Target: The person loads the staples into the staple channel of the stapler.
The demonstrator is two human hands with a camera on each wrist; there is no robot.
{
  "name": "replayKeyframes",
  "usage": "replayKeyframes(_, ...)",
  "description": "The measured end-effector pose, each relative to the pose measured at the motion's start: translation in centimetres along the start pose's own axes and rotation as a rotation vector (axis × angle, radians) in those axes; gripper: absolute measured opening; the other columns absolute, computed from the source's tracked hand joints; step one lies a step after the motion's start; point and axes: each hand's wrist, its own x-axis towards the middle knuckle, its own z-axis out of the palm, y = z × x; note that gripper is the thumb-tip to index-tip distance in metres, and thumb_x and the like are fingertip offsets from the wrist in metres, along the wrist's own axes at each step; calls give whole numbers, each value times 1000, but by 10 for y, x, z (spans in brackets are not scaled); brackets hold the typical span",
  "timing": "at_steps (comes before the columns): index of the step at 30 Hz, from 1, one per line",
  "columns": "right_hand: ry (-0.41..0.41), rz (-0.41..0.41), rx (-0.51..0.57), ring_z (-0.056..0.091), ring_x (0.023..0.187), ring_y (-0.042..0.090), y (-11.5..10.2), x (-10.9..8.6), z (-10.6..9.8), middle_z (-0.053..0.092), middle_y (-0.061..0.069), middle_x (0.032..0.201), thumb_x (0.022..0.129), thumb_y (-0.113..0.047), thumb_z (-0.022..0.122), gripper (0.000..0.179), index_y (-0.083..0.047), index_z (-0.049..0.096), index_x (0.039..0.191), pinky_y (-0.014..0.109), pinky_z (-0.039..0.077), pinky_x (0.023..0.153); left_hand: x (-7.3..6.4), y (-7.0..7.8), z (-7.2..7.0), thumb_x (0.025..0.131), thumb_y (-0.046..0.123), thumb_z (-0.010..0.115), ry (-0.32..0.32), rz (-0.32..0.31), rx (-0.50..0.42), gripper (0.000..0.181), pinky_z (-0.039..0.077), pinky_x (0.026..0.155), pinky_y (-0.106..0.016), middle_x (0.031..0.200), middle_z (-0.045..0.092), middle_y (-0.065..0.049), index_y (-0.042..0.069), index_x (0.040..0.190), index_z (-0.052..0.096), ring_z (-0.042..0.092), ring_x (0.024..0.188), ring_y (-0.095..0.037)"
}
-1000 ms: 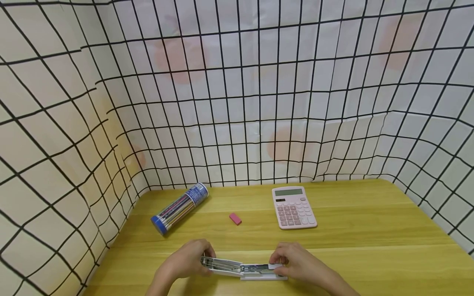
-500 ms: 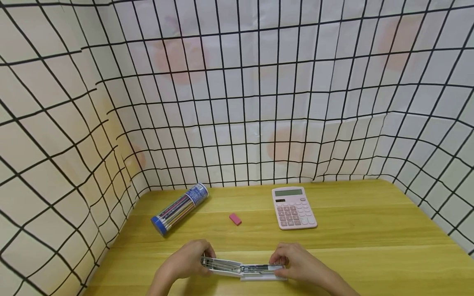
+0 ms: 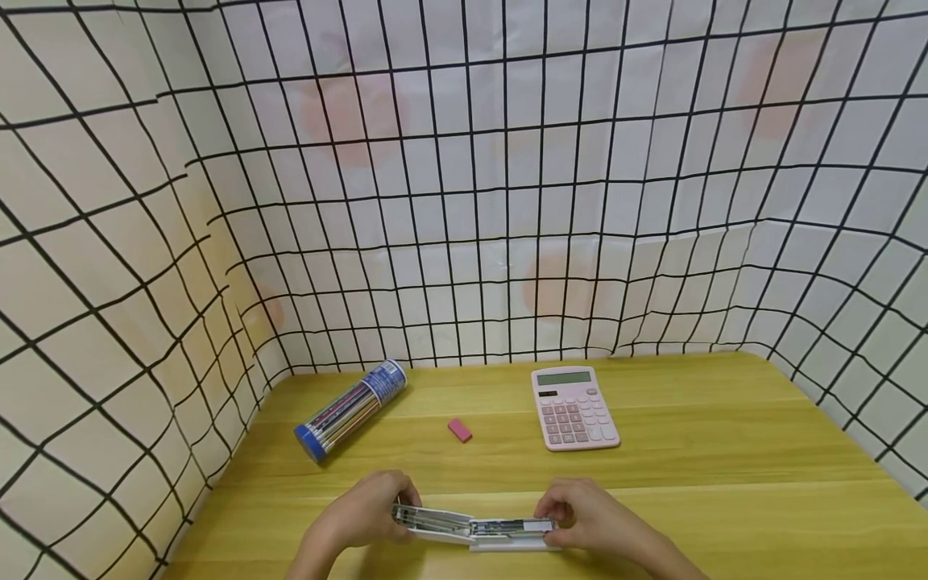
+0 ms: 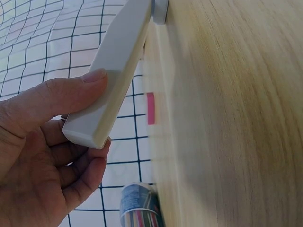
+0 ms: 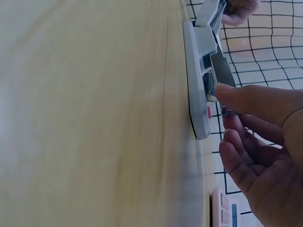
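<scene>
A white stapler (image 3: 513,545) lies opened out flat, its base on the wooden table and its cover (image 4: 111,71) swung up to the left. My left hand (image 3: 366,509) holds the cover's free end, thumb on the outer face and fingers beneath in the left wrist view. At the other end, my right hand (image 3: 590,517) pinches the tip of the metal magazine (image 5: 222,71) between thumb and fingers. The magazine stands slightly raised from the base (image 5: 195,85) in the right wrist view. A pale strip (image 3: 537,524) shows in the magazine beside the right fingertips.
Behind the stapler lies a pink eraser (image 3: 460,430). A clear tube of pencils (image 3: 351,411) with a blue cap rests at the back left, a pink calculator (image 3: 576,408) at the back right. Grid-patterned sheeting (image 3: 464,201) walls the table's back and sides.
The right fingers have slid slightly right along the magazine's end, uncovering more of the pale strip. The left hand and cover stay where they were.
</scene>
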Motion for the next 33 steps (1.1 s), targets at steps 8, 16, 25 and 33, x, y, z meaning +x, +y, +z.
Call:
replayKeyframes(8, -8, 20, 26, 49, 69, -4, 4, 0, 0, 61, -13, 79, 76, -22, 81, 19, -14, 70, 91, 17, 45, 61, -1, 0, 0, 67, 9, 85, 1, 6, 6, 28, 44, 68, -23, 80, 60, 10, 13, 88, 66, 47, 71, -1)
replayKeyframes(16, -24, 57, 47, 49, 67, -4, 3, 0, 0, 61, -13, 76, 77, -22, 81, 19, -13, 70, 89, 17, 45, 60, 0, -1, 1, 67, 9, 85, -1, 5, 3, 28, 45, 69, -23, 80, 60, 10, 12, 88, 66, 48, 71, -1)
replayKeyframes(25, -18, 58, 43, 50, 66, -4, 3, 0, 0, 61, -12, 75, 77, -22, 81, 18, -13, 70, 88, 17, 45, 60, -3, -5, -3, 68, 3, 81, -28, -47, -29, 28, 48, 73, -27, 84, 62, 5, 9, 91, 68, 52, 77, -7)
replayKeyframes(33, -30, 79, 40, 50, 66, -3, 3, 1, 0, 61, -13, 75, 77, -21, 80, 17, -13, 70, 88, 17, 45, 60, -8, -7, -10, 68, 2, 80, -48, -105, -35, 27, 46, 73, -31, 85, 59, 2, 9, 91, 67, 51, 81, -16)
